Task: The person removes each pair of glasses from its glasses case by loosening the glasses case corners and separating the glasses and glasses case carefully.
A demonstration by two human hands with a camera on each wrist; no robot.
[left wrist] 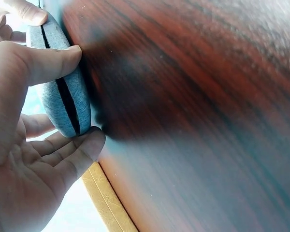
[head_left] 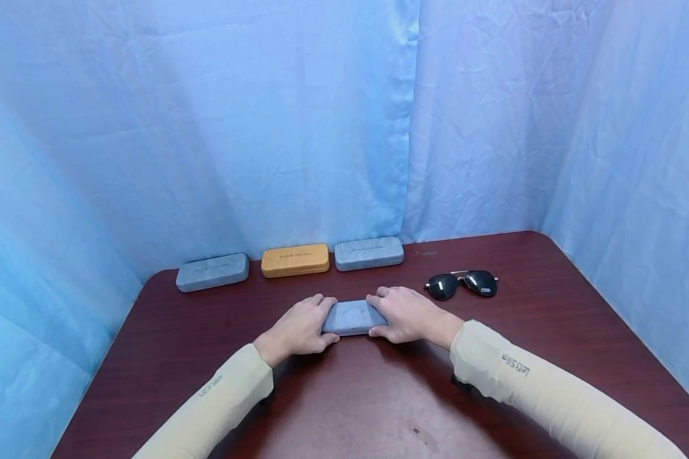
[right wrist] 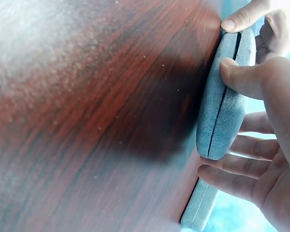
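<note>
Grey glasses case [head_left: 351, 317], gripped by left hand [head_left: 300, 328] and right hand [head_left: 404, 314], dark red wooden table [head_left: 379, 395], blue curtains [head_left: 264, 127]

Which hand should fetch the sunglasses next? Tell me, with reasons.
Right, probably. The sunglasses lie just beyond the right hand, on its side of the table. The left hand sits across the gray case that both hold.

Between your hands you see a speckled grey-blue case [head_left: 351, 317] on the dark red wood-grain table [head_left: 379, 395]. Behind that case lie a grey case [head_left: 212, 272], an orange case [head_left: 295, 260] and another grey one [head_left: 369, 253]; right of it, black sunglasses [head_left: 462, 284]. Your sleeves [head_left: 545, 389] are beige.
</note>
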